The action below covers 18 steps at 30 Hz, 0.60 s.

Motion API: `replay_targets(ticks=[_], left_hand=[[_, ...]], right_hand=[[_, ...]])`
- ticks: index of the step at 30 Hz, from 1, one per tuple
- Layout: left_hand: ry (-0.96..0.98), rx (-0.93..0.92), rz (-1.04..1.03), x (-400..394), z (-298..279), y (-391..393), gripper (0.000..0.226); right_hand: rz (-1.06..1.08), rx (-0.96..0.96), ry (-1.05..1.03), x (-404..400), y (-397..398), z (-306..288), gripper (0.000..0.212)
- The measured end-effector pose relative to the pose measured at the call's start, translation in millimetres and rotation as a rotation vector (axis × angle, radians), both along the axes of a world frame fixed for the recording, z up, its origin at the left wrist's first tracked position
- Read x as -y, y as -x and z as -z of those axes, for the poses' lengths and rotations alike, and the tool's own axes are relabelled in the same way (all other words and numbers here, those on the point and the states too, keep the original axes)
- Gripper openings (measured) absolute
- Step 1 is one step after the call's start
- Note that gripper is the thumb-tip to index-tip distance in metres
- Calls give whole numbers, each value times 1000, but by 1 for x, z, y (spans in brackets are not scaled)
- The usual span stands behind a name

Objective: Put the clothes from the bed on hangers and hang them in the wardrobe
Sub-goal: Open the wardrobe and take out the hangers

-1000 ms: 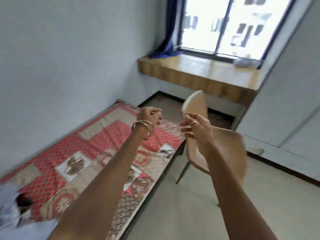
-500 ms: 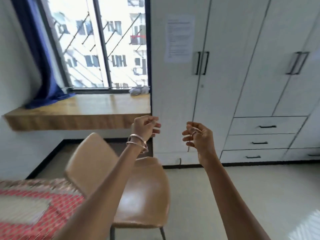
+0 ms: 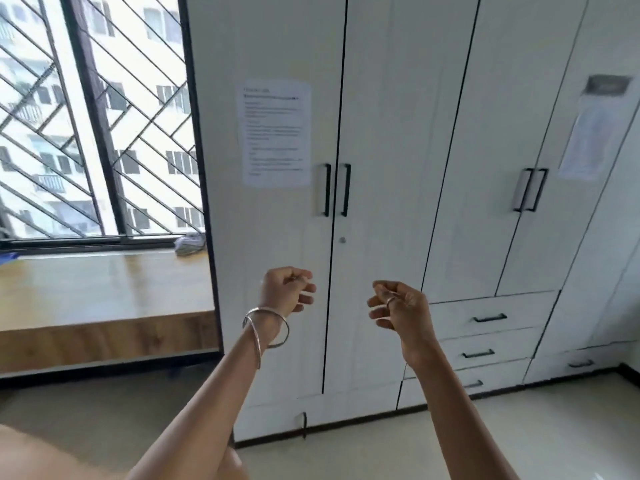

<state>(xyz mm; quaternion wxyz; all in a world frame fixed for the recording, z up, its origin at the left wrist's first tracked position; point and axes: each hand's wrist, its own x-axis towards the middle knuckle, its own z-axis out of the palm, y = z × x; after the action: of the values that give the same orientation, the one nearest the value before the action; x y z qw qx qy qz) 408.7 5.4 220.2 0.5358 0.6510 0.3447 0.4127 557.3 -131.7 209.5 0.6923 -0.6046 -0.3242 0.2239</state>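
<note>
Facing the wardrobe (image 3: 398,133), all doors closed; probably the opening step, before any hanging. Left hand (image 3: 285,292) and right hand (image 3: 398,306) raised side by side in front of the wardrobe, below its left pair of handles (image 3: 334,190), fingers curled on both, nothing visibly held, though a thin item between them cannot be ruled out. No clothes, bed or hangers in view. Next move likely: reach up to those handles and pull the doors apart. Count: two handle pairs, three drawers (image 3: 491,318) under the right doors, one notice (image 3: 275,133) on the left door, one window (image 3: 97,116) left of the wardrobe, two bangles (image 3: 265,329) on the left wrist.
</note>
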Motion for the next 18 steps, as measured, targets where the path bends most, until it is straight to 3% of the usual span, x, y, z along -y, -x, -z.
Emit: replay_targets(ticks=[11,18], left_hand=[[-17,20,-180,-153,11,-179,21],[-176,-38,-304,-234,-8,-263,14]], right_hand=[[-108,-49,45,-176,-189,-6,14],[-168,76,47,-309,-282,-23,18]])
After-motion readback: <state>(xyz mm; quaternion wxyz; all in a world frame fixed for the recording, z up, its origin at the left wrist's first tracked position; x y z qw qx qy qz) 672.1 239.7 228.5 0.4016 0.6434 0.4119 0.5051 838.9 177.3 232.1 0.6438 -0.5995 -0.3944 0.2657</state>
